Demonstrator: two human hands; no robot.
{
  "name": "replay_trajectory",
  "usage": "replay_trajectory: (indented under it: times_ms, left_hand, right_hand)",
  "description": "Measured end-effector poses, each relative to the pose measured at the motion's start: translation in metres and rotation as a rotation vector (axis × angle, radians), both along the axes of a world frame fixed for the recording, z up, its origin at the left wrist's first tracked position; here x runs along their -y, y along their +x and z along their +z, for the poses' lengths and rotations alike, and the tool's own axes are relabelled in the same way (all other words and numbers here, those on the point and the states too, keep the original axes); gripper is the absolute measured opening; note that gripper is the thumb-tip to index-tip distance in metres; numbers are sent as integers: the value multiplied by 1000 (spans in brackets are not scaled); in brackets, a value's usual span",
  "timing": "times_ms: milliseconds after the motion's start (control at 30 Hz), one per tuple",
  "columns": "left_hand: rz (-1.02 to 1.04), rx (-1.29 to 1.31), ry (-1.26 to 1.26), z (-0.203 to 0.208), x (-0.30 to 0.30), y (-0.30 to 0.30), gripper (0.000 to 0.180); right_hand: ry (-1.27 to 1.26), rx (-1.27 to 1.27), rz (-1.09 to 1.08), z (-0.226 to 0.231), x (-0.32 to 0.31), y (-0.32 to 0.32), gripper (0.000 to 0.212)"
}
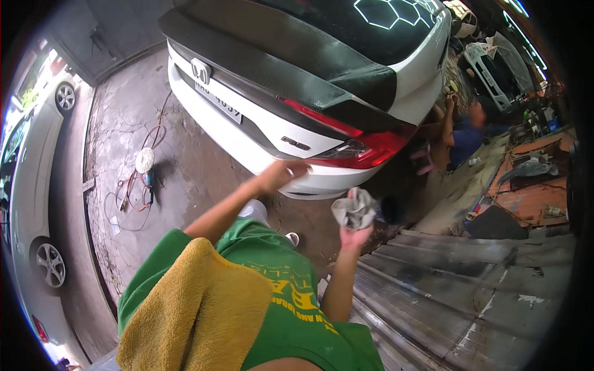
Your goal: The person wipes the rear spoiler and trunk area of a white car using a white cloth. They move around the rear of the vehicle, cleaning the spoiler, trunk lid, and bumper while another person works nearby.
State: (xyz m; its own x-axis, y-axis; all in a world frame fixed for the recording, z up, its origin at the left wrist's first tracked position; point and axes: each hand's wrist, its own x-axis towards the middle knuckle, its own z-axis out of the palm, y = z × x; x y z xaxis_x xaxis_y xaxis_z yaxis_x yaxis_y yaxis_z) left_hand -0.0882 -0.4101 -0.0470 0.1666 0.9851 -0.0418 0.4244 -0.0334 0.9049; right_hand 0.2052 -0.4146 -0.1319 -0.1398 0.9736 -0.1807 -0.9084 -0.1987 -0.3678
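Observation:
A white car's rear (pixel 291 111), with a black spoiler and a red tail light, stands in front of me. My left hand (pixel 281 174) reaches out with fingers extended, at or touching the rear bumper's corner, holding nothing. My right hand (pixel 354 237) is raised and grips a crumpled grey rag (pixel 354 209) below the bumper corner. A yellow towel (pixel 198 309) hangs over my left shoulder on my green shirt.
A polishing machine with a white pad (pixel 145 162) and orange cords lies on the concrete floor to the left. Another white car (pixel 37 185) is parked at far left. A person in blue (pixel 461 133) crouches by the car's right side. Metal sheeting (pixel 458 297) lies lower right.

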Motion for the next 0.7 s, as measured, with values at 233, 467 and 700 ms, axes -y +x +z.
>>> replay_trajectory:
  times_ms: [233, 467, 700]
  left_hand:
    - [468, 120, 499, 55, -93, -180, 19]
    - [767, -200, 556, 84, -193, -347, 18]
    - [793, -485, 583, 72, -264, -440, 21]
  right_hand:
    - [40, 237, 38, 99, -97, -15, 47]
    - [392, 1663, -137, 133, -174, -85, 49]
    - [910, 2386, -66, 146, -184, -333, 55]
